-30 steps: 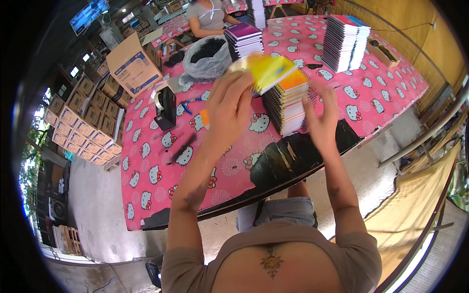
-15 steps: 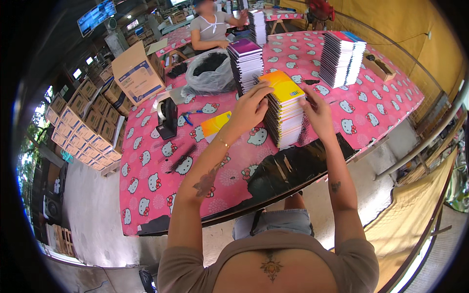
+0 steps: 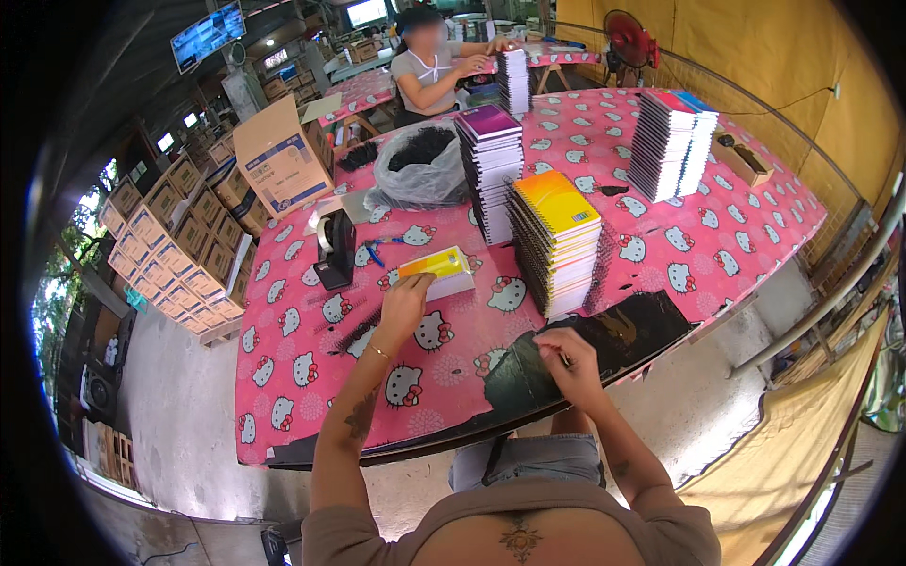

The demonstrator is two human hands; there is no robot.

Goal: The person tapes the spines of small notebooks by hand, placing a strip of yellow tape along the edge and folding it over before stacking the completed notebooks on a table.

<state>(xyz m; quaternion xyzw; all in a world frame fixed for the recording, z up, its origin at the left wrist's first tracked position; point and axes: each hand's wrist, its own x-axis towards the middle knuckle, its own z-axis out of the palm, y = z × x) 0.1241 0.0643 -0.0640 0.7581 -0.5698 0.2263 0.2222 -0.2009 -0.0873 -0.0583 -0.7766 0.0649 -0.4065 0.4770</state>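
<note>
My left hand (image 3: 406,304) grips the near left end of a thick yellow-covered block of pages (image 3: 451,268) lying on the table; no coil shows on it. My right hand (image 3: 570,366) is curled with fingers together above the table's near edge; what it holds, if anything, is too small to make out. Between and beyond my hands stands a tall stack of yellow spiral notebooks (image 3: 559,247). Behind it rises a stack of purple spiral notebooks (image 3: 493,179). Black binding coils (image 3: 359,330) lie by my left forearm.
Left of the block stand a black tape dispenser (image 3: 334,249) and blue pliers (image 3: 376,253). A plastic bag of black coils (image 3: 421,170) sits farther back. More notebook stacks (image 3: 664,149) stand at right. Cartons (image 3: 179,255) fill the left. Across the table, a person (image 3: 430,75) handles notebooks.
Both hands have left the yellow notebook stack. My left hand moved left and down onto the yellow block; my right hand drew back toward me and curled. The view tilted up slightly.
</note>
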